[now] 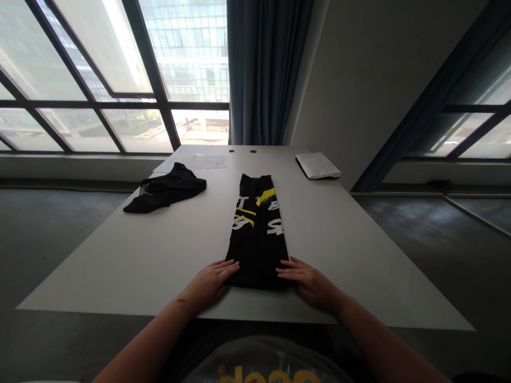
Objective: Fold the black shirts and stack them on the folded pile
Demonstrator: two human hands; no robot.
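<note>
In the head view, the left hand [212, 280] and right hand [312, 283] rest apart, fingers flat on near corners of the folded black cloth [258, 250] stretching ahead between them; I'd smooth lightly, evenly outward.

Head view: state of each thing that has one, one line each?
Black printed garment: folded lengthwise, flat
Left hand: open, on its near left corner
Right hand: open, on its near right corner
Black fabric item: loosely bunched
Papers: lying flat
Blue curtain: hanging, gathered
</note>
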